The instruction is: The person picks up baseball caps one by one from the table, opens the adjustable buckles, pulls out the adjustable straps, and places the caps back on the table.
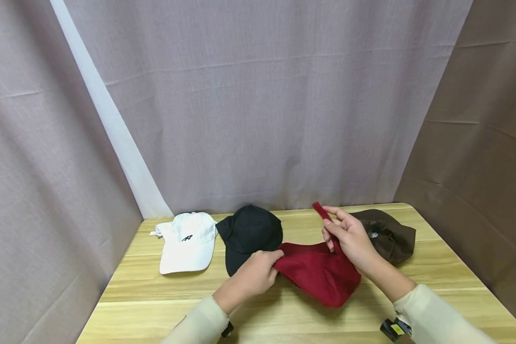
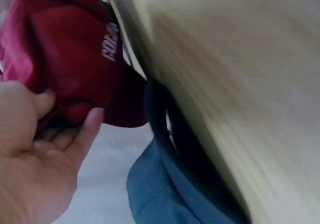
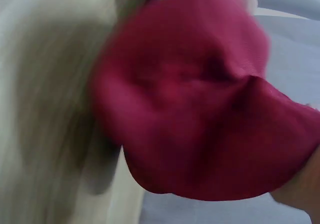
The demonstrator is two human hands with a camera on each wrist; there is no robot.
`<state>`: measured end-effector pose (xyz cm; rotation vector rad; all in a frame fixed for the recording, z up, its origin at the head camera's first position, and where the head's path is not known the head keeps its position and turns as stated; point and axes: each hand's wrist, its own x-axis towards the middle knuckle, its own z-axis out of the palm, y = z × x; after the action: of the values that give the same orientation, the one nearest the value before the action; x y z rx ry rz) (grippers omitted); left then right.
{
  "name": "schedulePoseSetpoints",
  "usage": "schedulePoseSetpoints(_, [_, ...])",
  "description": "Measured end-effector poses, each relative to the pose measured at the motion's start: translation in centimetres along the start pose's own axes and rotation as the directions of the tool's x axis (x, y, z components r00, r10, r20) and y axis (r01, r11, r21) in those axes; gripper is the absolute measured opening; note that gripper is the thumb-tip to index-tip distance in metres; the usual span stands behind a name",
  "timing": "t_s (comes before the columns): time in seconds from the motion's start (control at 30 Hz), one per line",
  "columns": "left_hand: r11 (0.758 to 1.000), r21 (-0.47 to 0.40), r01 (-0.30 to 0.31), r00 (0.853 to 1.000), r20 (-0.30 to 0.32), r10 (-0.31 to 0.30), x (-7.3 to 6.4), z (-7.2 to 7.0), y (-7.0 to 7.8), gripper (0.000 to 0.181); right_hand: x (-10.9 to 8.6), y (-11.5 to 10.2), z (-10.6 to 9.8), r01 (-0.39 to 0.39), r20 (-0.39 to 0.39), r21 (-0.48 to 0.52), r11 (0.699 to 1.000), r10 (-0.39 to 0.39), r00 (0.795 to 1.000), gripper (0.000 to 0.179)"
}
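Note:
A dark red baseball cap (image 1: 322,279) is held above the table between both hands. My left hand (image 1: 255,271) grips its left edge, thumb on one side and fingers on the other. White lettering shows on the cap (image 2: 75,49) in the left wrist view, beside the left hand (image 2: 45,159). At the cap's upper right, my right hand (image 1: 350,236) pinches a narrow red strap (image 1: 319,210) whose free end sticks up. In the right wrist view the cap (image 3: 190,109) hides most of the right hand.
A black cap (image 1: 258,229) lies just behind the left hand, with a white cap (image 1: 189,243) to its left. A brown cap (image 1: 393,234) lies beyond the right hand. Curtains (image 1: 266,119) stand behind and beside the wooden table (image 1: 155,306).

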<state>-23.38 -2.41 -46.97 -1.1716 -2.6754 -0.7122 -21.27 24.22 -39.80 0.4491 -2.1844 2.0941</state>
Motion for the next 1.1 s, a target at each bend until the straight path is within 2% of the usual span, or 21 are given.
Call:
schedulePoseSetpoints(0.13, [0.988,-0.152,0.017,0.993,-0.11,-0.034,0.3,-0.8,0.2,0.015,0.5,-0.5,-0.5,0.087,-0.083,-0.137,0.987,-0.099,0.992,0.045])
schedulePoseSetpoints(0.23, [0.977,-0.213,0.014,0.981,-0.187,-0.055,0.8,-1.2,0.4,0.013,0.5,-0.6,-0.9,0.143,-0.139,-0.322,0.936,-0.196,0.971,0.048])
schedulePoseSetpoints(0.3, [0.97,-0.244,0.016,0.969,-0.237,-0.075,1.1,-1.5,0.6,0.014,0.3,-0.7,-1.0,0.161,-0.159,-0.421,0.893,-0.247,0.956,0.05])
schedulePoseSetpoints(0.4, [0.957,-0.29,0.026,0.943,-0.31,-0.12,1.5,-1.8,0.9,0.016,-0.1,-0.5,-1.0,0.177,-0.158,-0.503,0.846,-0.292,0.943,0.048])
schedulePoseSetpoints(0.5, [0.945,-0.326,0.043,0.919,-0.357,-0.165,2.1,-2.0,1.0,0.017,-0.4,-0.2,-1.0,0.205,-0.122,-0.519,0.83,-0.309,0.943,0.044])
schedulePoseSetpoints(0.57, [0.941,-0.334,0.062,0.914,-0.36,-0.188,2.4,-1.9,1.0,0.017,-0.5,0.2,-0.9,0.205,-0.112,-0.531,0.822,-0.307,0.945,0.042])
schedulePoseSetpoints(0.63, [0.938,-0.335,0.088,0.915,-0.346,-0.209,2.6,-1.7,0.9,0.016,-0.7,0.7,-0.7,0.19,-0.11,-0.555,0.81,-0.298,0.948,0.04])
schedulePoseSetpoints(0.73, [0.932,-0.336,0.133,0.916,-0.318,-0.245,2.7,-1.4,0.8,0.013,-1.1,1.5,-0.2,0.167,-0.105,-0.612,0.773,-0.289,0.952,0.042])
schedulePoseSetpoints(0.87, [0.917,-0.358,0.175,0.909,-0.299,-0.29,2.8,-1.1,0.6,0.013,-1.9,2.4,0.9,0.167,-0.092,-0.713,0.68,-0.327,0.94,0.063])
schedulePoseSetpoints(0.97, [0.9,-0.39,0.193,0.904,-0.286,-0.318,2.9,-0.9,0.4,0.016,-2.8,2.8,1.8,0.166,-0.093,-0.787,0.595,-0.38,0.92,0.086])
schedulePoseSetpoints(1.03, [0.881,-0.426,0.206,0.902,-0.267,-0.34,3.0,-0.9,0.4,0.018,-3.4,2.9,2.5,0.171,-0.08,-0.822,0.543,-0.408,0.909,0.094])
schedulePoseSetpoints(1.1, [0.857,-0.466,0.22,0.902,-0.237,-0.36,3.1,-0.7,0.3,0.019,-4.0,3.1,3.2,0.168,-0.057,-0.852,0.495,-0.407,0.912,0.096])
